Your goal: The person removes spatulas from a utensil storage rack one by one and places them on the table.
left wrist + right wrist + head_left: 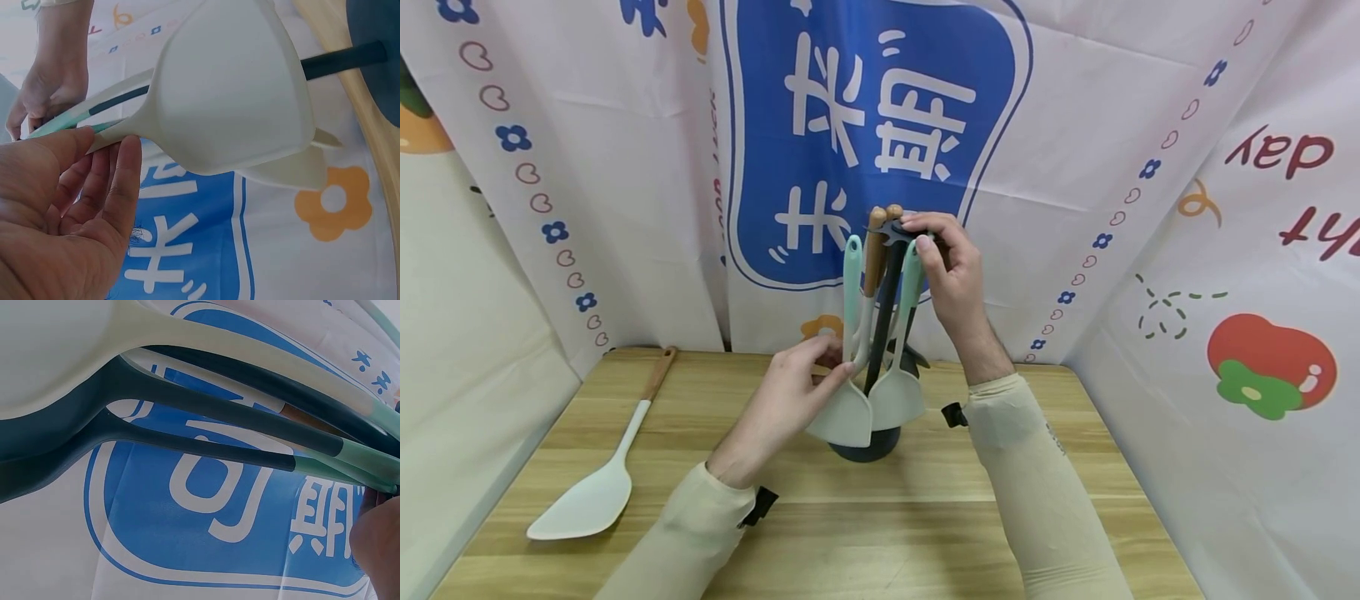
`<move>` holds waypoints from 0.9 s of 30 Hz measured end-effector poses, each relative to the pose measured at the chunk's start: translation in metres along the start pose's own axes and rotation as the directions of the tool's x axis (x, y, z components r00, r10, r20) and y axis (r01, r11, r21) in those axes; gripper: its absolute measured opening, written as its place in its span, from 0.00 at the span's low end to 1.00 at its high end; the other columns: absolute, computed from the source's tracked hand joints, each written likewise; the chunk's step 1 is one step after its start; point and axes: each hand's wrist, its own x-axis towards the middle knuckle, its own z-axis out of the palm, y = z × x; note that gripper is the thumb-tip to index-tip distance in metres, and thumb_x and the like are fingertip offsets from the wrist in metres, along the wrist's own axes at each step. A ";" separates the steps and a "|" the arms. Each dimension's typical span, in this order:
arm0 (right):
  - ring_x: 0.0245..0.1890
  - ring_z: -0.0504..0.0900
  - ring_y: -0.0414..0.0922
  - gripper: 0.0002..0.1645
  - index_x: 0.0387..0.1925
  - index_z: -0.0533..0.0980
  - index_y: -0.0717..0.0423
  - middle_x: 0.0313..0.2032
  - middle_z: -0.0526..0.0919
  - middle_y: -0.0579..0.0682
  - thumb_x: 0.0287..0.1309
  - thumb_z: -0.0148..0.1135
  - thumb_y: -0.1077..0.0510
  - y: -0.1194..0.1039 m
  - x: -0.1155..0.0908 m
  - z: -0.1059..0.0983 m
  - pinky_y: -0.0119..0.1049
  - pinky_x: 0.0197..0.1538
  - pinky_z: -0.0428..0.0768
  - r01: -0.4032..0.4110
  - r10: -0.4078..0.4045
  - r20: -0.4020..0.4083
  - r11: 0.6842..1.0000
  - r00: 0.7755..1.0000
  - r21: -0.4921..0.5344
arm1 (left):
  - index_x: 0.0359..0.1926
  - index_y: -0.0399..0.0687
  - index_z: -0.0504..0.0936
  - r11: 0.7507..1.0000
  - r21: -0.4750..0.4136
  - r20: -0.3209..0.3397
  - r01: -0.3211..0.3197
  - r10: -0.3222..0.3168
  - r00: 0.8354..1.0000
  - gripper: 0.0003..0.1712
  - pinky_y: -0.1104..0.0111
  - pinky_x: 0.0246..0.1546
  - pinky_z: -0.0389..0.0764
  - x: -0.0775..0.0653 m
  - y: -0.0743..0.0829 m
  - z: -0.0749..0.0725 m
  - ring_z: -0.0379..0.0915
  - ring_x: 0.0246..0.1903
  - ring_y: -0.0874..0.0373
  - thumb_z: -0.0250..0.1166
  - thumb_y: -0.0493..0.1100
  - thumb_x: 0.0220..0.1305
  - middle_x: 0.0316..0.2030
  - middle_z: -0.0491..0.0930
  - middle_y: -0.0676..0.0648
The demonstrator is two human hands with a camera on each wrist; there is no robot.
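My left hand (801,383) pinches the neck of a cream-bladed turner (844,421) with a mint handle, thumb against fingers in the left wrist view. The turner hangs upright, blade down, at the left front of a dark utensil rack (886,308). Its round base (865,450) stands on the table. At the rack's top, my right hand (957,271) grips the hook head, thumb beside the mint handle of a second turner (901,398). Wooden-handled utensils (876,250) hang behind. In the right wrist view, dark utensils (219,412) with mint handles converge towards my right hand (378,544).
A white turner (591,500) with a wooden handle lies on the left of the wood-grain table (925,533). A printed white curtain (647,167) hangs close behind the rack. More printed cloth encloses both sides.
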 end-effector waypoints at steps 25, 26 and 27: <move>0.69 0.83 0.33 0.29 0.59 0.83 0.76 0.64 0.84 0.75 0.80 0.54 0.51 0.000 0.000 -0.001 0.33 0.75 0.82 0.003 -0.003 0.004 1.000 1.000 -0.015 | 0.60 0.39 0.88 0.985 0.144 -0.056 0.090 -0.083 0.995 0.11 0.44 0.57 0.97 -0.029 -0.041 -0.056 0.91 0.57 0.40 0.69 0.42 0.89 0.54 0.92 0.37; 0.69 0.83 0.34 0.29 0.59 0.83 0.76 0.64 0.84 0.75 0.80 0.54 0.51 0.000 0.000 -0.001 0.33 0.75 0.82 0.003 -0.003 0.003 1.000 1.000 -0.013 | 0.60 0.39 0.88 0.984 0.151 -0.056 0.098 -0.090 0.994 0.11 0.43 0.58 0.97 -0.030 -0.043 -0.058 0.91 0.57 0.40 0.69 0.42 0.89 0.54 0.92 0.37; 0.69 0.83 0.34 0.29 0.59 0.83 0.76 0.64 0.84 0.75 0.80 0.54 0.51 0.000 0.000 -0.001 0.33 0.75 0.82 0.004 -0.003 0.004 1.000 1.000 -0.013 | 0.61 0.39 0.88 0.982 0.158 -0.054 0.104 -0.097 0.994 0.11 0.43 0.58 0.96 -0.032 -0.045 -0.061 0.91 0.57 0.40 0.68 0.42 0.90 0.55 0.92 0.37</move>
